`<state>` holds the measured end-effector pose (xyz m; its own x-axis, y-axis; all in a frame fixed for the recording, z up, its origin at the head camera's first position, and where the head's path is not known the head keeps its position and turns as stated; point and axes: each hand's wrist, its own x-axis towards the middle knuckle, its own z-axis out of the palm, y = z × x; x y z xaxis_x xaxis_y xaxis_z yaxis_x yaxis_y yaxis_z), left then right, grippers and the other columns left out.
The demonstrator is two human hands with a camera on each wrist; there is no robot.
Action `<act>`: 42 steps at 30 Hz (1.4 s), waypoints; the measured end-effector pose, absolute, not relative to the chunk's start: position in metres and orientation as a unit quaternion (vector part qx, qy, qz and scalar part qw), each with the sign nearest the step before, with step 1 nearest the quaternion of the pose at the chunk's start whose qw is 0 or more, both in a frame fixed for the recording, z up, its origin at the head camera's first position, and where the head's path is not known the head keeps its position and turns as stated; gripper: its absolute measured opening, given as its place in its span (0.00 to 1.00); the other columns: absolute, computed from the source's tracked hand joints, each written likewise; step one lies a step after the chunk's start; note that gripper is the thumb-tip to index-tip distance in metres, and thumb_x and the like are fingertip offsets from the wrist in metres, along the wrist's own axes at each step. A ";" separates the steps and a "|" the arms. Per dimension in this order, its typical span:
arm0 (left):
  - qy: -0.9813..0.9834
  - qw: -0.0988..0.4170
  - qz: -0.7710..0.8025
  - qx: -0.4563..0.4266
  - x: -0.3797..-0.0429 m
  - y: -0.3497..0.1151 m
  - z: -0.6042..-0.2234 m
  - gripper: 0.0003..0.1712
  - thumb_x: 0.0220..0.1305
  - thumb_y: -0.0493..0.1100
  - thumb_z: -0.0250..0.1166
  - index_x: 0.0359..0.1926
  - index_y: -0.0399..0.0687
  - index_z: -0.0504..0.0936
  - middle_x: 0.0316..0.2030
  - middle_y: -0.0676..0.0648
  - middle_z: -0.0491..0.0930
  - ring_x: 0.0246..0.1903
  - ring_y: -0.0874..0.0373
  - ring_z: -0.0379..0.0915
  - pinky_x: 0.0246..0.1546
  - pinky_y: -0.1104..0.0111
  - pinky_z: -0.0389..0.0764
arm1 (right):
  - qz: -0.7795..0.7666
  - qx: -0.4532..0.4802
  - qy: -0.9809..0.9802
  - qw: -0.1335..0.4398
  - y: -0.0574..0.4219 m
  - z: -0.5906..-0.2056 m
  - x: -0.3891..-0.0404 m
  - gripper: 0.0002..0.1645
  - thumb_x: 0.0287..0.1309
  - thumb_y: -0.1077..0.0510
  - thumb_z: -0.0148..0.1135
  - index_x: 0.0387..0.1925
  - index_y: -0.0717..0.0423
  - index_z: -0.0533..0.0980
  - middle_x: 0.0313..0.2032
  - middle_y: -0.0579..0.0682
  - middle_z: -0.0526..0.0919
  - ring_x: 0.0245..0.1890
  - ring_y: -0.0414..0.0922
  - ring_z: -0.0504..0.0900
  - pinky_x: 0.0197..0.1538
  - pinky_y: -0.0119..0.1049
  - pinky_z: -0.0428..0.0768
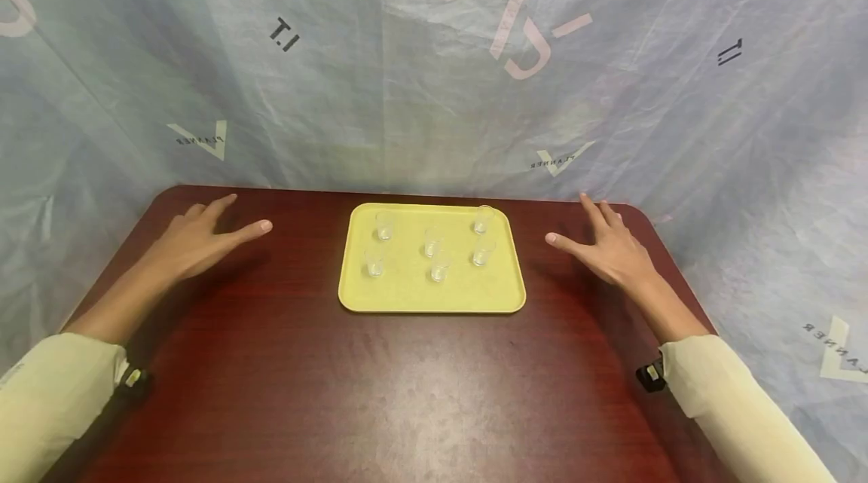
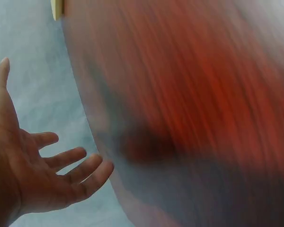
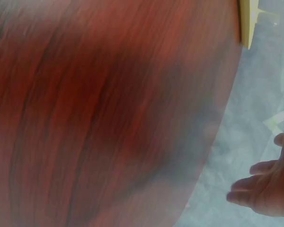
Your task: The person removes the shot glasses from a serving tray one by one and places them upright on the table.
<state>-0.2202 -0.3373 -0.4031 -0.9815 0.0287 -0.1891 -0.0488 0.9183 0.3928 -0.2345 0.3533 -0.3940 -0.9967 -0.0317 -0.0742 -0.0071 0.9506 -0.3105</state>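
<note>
A yellow tray (image 1: 407,294) lies toward the far side of the table, bearing several small clear glasses, among them a front left glass (image 1: 374,264) and a back right glass (image 1: 482,222). To the tray's left my left hand (image 1: 197,238) is held over the table, thumb spread from the fingers and nothing in it. My right hand (image 1: 613,249) hovers on the other side, likewise spread and holding nothing. The left wrist view has the left hand (image 2: 52,175) with its fingers loosely bent; the right wrist view catches part of the right hand (image 3: 265,187).
The dark red wooden table (image 1: 420,392) has rounded far corners. A grey sheet (image 1: 325,91) printed with letters hangs behind it and along both sides. In both wrist views, a corner of the yellow tray (image 3: 248,23) appears at the top edge.
</note>
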 end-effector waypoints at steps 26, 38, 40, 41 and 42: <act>0.820 0.219 0.528 -0.026 -0.229 -0.263 -0.410 0.68 0.76 0.65 0.72 0.94 0.45 0.38 0.85 0.27 0.58 0.71 0.32 0.73 0.53 0.53 0.97 | -0.190 -0.037 0.980 0.044 0.307 -0.397 -0.223 0.69 0.67 0.08 0.50 0.94 0.40 0.50 0.86 0.67 0.62 0.83 0.72 0.67 0.76 0.84 0.70; 0.803 0.226 0.552 -0.009 -0.231 -0.222 -0.415 0.63 0.74 0.53 0.77 0.93 0.45 0.45 0.79 0.28 0.64 0.61 0.36 0.85 0.48 0.56 0.99 | -0.213 -0.062 0.974 0.037 0.289 -0.403 -0.220 0.65 0.68 0.09 0.52 0.91 0.41 0.59 0.84 0.63 0.68 0.83 0.67 0.69 0.78 0.79 0.72; 0.794 0.230 0.563 -0.008 -0.232 -0.217 -0.416 0.61 0.74 0.49 0.77 0.93 0.44 0.47 0.79 0.29 0.64 0.60 0.37 0.86 0.49 0.56 0.99 | -0.219 -0.065 0.973 0.030 0.287 -0.400 -0.221 0.64 0.68 0.10 0.53 0.90 0.43 0.60 0.84 0.62 0.70 0.82 0.66 0.71 0.79 0.77 0.73; 0.790 0.232 0.568 -0.007 -0.232 -0.214 -0.416 0.60 0.75 0.48 0.76 0.92 0.44 0.48 0.78 0.29 0.64 0.59 0.38 0.87 0.49 0.56 0.99 | -0.224 -0.067 0.972 0.026 0.286 -0.399 -0.221 0.64 0.69 0.11 0.54 0.90 0.44 0.61 0.83 0.62 0.71 0.81 0.65 0.72 0.78 0.76 0.74; 0.787 0.234 0.571 -0.005 -0.233 -0.212 -0.416 0.58 0.75 0.47 0.75 0.92 0.43 0.49 0.78 0.30 0.65 0.57 0.40 0.87 0.49 0.56 0.99 | -0.228 -0.069 0.971 0.022 0.285 -0.398 -0.222 0.64 0.69 0.11 0.54 0.90 0.45 0.61 0.82 0.62 0.73 0.80 0.64 0.74 0.78 0.75 0.75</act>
<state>-0.2327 -0.2122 -0.4163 -0.8907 0.2592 -0.3735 -0.2748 0.3474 0.8965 -0.2218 0.2851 -0.3978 -0.9895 -0.1440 -0.0123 -0.1235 0.8866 -0.4457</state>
